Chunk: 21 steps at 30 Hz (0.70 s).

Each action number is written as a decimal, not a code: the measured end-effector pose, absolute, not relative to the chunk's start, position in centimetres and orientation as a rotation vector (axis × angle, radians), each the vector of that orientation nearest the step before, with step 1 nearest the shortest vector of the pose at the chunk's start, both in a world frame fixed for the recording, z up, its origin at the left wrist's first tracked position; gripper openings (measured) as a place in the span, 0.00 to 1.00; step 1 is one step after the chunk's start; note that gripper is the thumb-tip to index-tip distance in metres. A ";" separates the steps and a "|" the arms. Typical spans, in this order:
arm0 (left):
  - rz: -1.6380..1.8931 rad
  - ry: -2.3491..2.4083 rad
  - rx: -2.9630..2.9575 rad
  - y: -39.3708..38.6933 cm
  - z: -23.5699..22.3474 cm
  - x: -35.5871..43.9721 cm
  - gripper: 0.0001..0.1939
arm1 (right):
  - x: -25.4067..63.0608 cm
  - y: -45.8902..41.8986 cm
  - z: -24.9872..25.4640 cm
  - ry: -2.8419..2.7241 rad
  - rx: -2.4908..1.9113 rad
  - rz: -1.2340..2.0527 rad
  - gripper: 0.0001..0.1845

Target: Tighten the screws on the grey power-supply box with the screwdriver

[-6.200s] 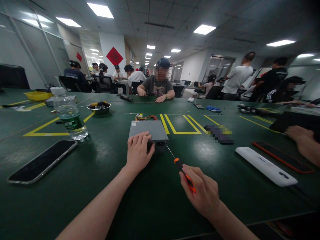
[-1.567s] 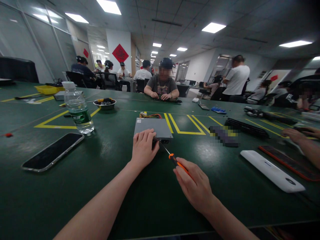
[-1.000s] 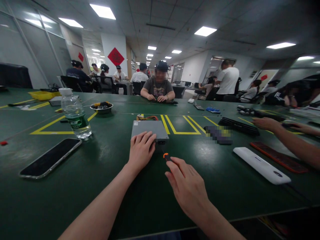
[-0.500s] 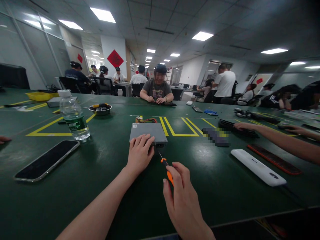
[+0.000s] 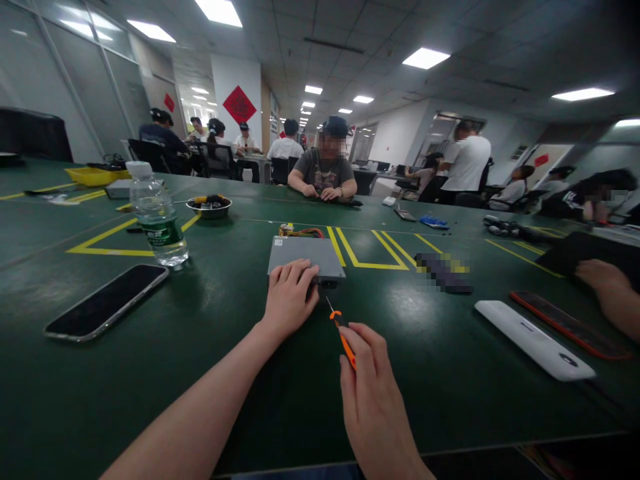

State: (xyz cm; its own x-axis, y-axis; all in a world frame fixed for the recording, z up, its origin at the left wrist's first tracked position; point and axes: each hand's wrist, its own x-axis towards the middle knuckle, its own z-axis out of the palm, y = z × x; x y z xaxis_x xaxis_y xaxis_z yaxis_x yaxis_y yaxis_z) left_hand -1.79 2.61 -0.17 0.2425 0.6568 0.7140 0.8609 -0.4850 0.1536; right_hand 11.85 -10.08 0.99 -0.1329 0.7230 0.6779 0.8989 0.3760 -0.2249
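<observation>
A grey metal computer power supply [image 5: 313,255] rests on the green table, its coloured cables [image 5: 303,231] bunched at the far side and a socket on the side facing me. My left hand [image 5: 291,293] lies over its near left corner, fingers on top and thumb on the near side, gripping it. In my right hand [image 5: 373,380] is a screwdriver [image 5: 345,340] with an orange and black handle. Its shaft points up and left toward the near face of the power supply; the tip appears just short of the socket, and I cannot tell if it touches.
On the left are a water bottle [image 5: 159,220], a phone [image 5: 107,301] and a metal bowl [image 5: 209,207] of small items. A white device [image 5: 533,340] and an orange-edged dark one [image 5: 565,323] lie right, near another person's hand [image 5: 607,283]. Someone sits opposite [image 5: 325,163].
The screwdriver has stayed in my right hand, which has turned and shifted left and nearer me. My left hand keeps its place on the power supply. The neighbour's hand has reached in and drawn back.
</observation>
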 end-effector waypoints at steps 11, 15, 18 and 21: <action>-1.068 -1.411 -2.252 2.5 -0.1 -1.8 0.15 | 11.5 -10.3 0.9 -1.875 -1.518 -0.184 0.18; -1.071 -1.414 -2.253 2.5 -0.1 -1.8 0.15 | 10.9 -10.2 0.5 -1.862 -1.412 -0.242 0.17; -1.073 -1.414 -2.253 2.5 -0.1 -1.8 0.15 | 11.3 -9.9 0.2 -1.813 -1.432 -0.269 0.15; -1.068 -1.421 -2.253 2.6 -0.1 -1.8 0.15 | 12.1 -9.8 0.2 -1.751 -1.513 -0.207 0.16</action>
